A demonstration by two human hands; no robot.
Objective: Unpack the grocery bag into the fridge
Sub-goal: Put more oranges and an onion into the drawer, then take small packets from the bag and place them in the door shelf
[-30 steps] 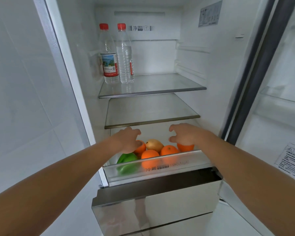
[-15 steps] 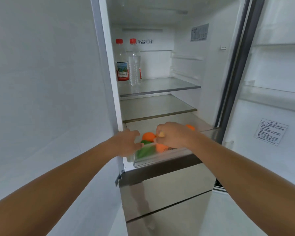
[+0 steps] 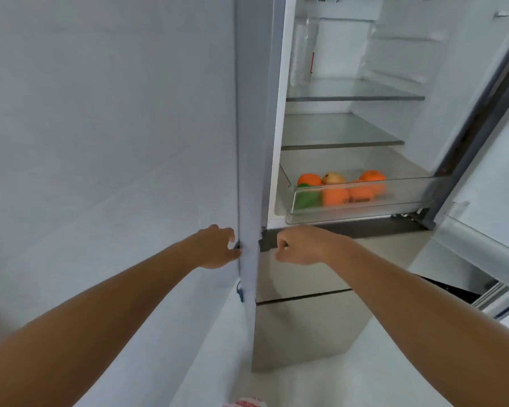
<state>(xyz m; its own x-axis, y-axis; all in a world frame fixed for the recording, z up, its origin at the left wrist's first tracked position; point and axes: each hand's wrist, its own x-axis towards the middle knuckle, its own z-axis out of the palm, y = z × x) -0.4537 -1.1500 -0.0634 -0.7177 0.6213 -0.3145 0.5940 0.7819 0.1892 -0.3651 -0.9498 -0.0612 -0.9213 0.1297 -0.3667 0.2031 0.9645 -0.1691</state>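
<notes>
Orange fruit is lying in the clear crisper drawer (image 3: 362, 205) of the open fridge (image 3: 335, 118), right of centre in the frame; the drawer is standing pulled out from the cabinet. Four oranges (image 3: 309, 180) are showing there, two behind and two seen through the drawer's front wall, with a brownish-yellow fruit (image 3: 332, 178) sitting between the rear pair and a green vegetable (image 3: 306, 198) pressing against the front wall at the drawer's left end. Two glass shelves (image 3: 344, 129) are lying bare above the drawer, and at the top of the frame a clear water bottle (image 3: 303, 51) is standing at the left end of the upper shelf, its cap cut off by the frame edge. Both bare arms are reaching in from the lower corners toward the middle of the frame. Left hand (image 3: 216, 248) is hanging empty with fingers spread and loosely curved, its fingertips right beside the grey side edge of the fridge cabinet. Right hand (image 3: 301, 245) is hanging empty too, fingers curled loosely inward, in front of the dark band under the drawer and above the mirrored lower door (image 3: 303, 327). White door (image 3: 488, 177) of the fridge is standing open along the right edge of the frame. A small red-and-white patch at the bottom edge is too cropped to identify.
</notes>
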